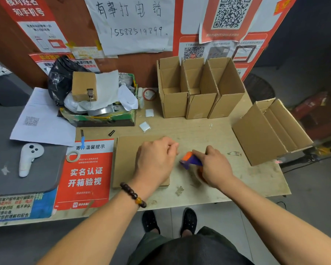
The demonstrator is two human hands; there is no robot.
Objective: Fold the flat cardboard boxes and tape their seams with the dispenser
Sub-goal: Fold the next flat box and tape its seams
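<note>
A person stands at a worn wooden table [227, 190], both bare forearms reaching over it. The left hand [155, 161], a dark bead bracelet [133, 195] on its wrist, rests on a flat cardboard box [126, 159] lying near the table's middle, its fingers curled at the board's far right corner; whether they pinch anything cannot be told. The right hand [214, 167] grips an orange-and-purple tape dispenser [190, 160] just right of the flat box, fingers wrapped round its body, the dispenser's head pointing left toward the other hand. At the far side, 3 folded boxes [199, 104] stand open-topped in a row, touching one another, against a wall hung with notices. A 4th open box [264, 134] lies tilted at the table's right edge. To the far left sits a green carton [103, 117] heaped with paper and a black bag. A red notice [86, 176] lies flat beside the cardboard, a small tape ring [73, 156] on it, and a white controller [30, 157] rests on a grey surface at far left.
</note>
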